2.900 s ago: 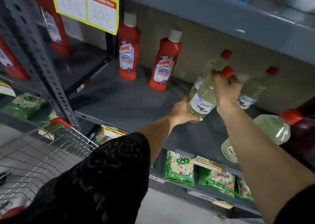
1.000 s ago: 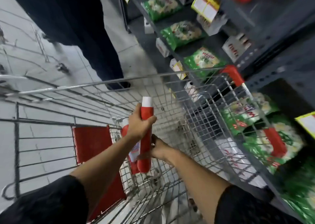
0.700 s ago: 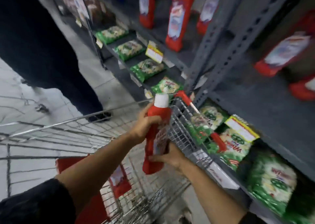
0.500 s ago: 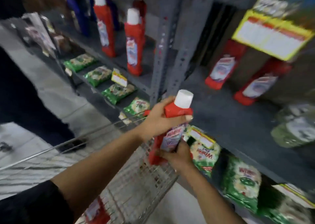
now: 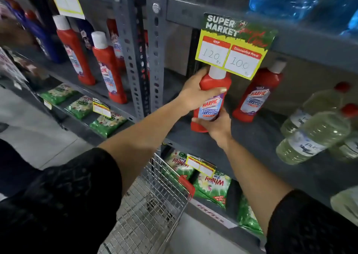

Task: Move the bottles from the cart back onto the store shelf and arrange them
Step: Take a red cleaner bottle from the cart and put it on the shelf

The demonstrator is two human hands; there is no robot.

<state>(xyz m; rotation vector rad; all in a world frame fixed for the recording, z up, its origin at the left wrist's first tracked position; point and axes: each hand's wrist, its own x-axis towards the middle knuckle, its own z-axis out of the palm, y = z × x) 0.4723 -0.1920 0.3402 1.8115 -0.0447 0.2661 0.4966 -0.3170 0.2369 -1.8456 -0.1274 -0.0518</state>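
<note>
A red Harpic bottle [image 5: 212, 101] with a white cap is held upright at the left end of the grey shelf [image 5: 257, 141], its base at the shelf surface. My left hand [image 5: 195, 92] wraps its upper body below the cap. My right hand [image 5: 217, 126] cups its lower part from the front. A second red Harpic bottle [image 5: 255, 97] stands just to the right on the same shelf. Pale green bottles with red caps [image 5: 317, 131] stand further right. The wire cart [image 5: 153, 205] is below, by my arms.
A yellow price tag [image 5: 230, 50] hangs right above the held bottle's cap. Grey perforated uprights [image 5: 135, 60] stand to its left, with more red bottles [image 5: 108, 68] on the neighbouring shelf. Green detergent packs [image 5: 211, 186] fill the lower shelf. Blue bottles [image 5: 290, 0] sit on the top shelf.
Both hands lifted the red bottle out of the cart and carried it up and right onto the shelf, under the price tag. My view swung from the cart to the shelf.
</note>
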